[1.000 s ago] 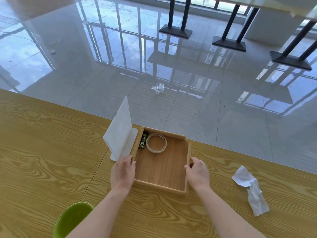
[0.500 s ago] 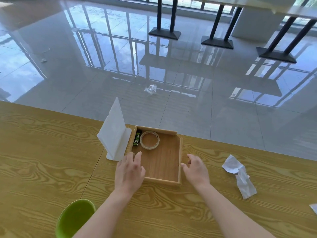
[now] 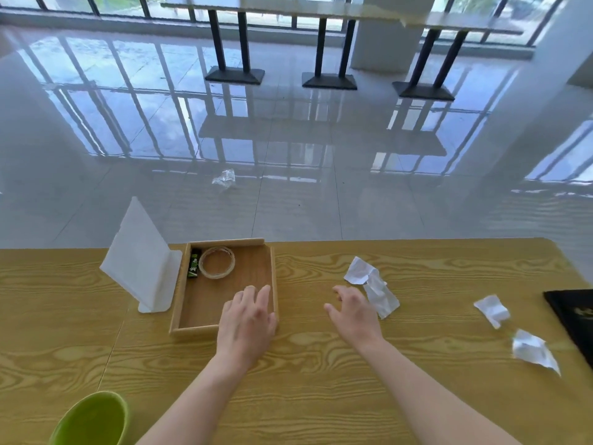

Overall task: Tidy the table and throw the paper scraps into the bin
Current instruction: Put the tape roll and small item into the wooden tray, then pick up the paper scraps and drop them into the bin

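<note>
Paper scraps are what's left to deal with now. Only the head view to go on: the biggest crumpled scrap (image 3: 372,285) lies right of centre on the desk (image 3: 321,396), and two smaller scraps (image 3: 491,309) (image 3: 532,351) sit further out toward the right edge, near a black folder (image 3: 574,319) at the frame's right side.

What changed: a second ago both hands were on the sides of the wooden tray (image 3: 224,329), and now they've let go. The left hand (image 3: 247,319) hovers open, fingers spread, over the tray's lower right corner. The right hand (image 3: 353,313) is open too, fingers curled a bit, just beside the big scrap, and I can't tell if it's touching. The camera has also swung right, which is why the two smaller scraps show up.

So I'd say the tray part is done, sitting next to the white sign stand (image 3: 141,268), and scrap pickup comes next. The green bin (image 3: 93,419) is at the lower left.
</note>
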Available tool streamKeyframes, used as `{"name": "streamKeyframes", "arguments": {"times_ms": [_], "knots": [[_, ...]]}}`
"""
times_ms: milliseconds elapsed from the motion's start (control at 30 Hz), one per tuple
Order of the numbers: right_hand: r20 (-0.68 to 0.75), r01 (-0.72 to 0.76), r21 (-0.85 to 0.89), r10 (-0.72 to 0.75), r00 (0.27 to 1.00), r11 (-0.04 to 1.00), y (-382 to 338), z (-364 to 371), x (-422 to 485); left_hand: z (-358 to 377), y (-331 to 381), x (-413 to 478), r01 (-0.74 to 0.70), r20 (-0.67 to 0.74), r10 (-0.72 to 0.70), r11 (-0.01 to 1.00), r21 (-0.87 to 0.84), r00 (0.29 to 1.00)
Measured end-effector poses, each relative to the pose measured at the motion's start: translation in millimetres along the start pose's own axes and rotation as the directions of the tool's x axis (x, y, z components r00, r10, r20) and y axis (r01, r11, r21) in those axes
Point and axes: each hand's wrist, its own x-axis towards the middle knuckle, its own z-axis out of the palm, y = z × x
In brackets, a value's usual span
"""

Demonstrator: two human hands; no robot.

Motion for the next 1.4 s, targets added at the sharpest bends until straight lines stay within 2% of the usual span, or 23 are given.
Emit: {"name": "streamKeyframes", "arguments": {"times_ms": [367,667,800,933,1033,1133,1267,1400], "knots": [[-0.089,-0.083,-0.014,0.081,0.993,0.996,63.0,-52.4,-17.9,11.4,91.5,17.7,-0.141,0.060,0.142,0.990,-0.015,0.988],[-0.101,-0.210,-0.041,0.205,0.973,0.977,146.7,-74.3,-14.6,43.8,164.6,42.4,-0.187,0.109,0.198,0.977,-0.104,0.974],[-0.214,-0.295,-0.152,0.260,0.942,0.943,203.0,-97.3,-31.6,60.8,200.4,53.2,-0.234,0.113,0.247,0.965,-0.115,0.962],[-0.352,-0.424,-0.317,0.310,0.883,0.848,263.9,-125.1,-50.6,77.2,231.9,61.7,-0.234,0.091,0.244,0.966,-0.110,0.965],[-0.333,-0.516,-0.349,0.411,0.849,0.782,298.8,-136.6,-54.4,89.6,242.6,73.3,-0.227,0.099,0.229,0.973,-0.037,0.968],[-0.279,-0.555,-0.337,0.482,0.830,0.761,319.2,-139.0,-54.5,99.8,247.1,83.9,-0.221,0.160,0.214,0.975,0.030,0.964],[-0.248,-0.529,-0.318,0.470,0.847,0.787,328.2,-134.1,-60.5,111.7,251.3,80.9,-0.253,0.206,0.227,0.961,0.115,0.952],[-0.284,-0.500,-0.234,0.433,0.855,0.834,329.3,-129.3,-69.3,112.8,253.0,64.6,-0.306,0.209,0.279,0.946,0.107,0.937]]}}
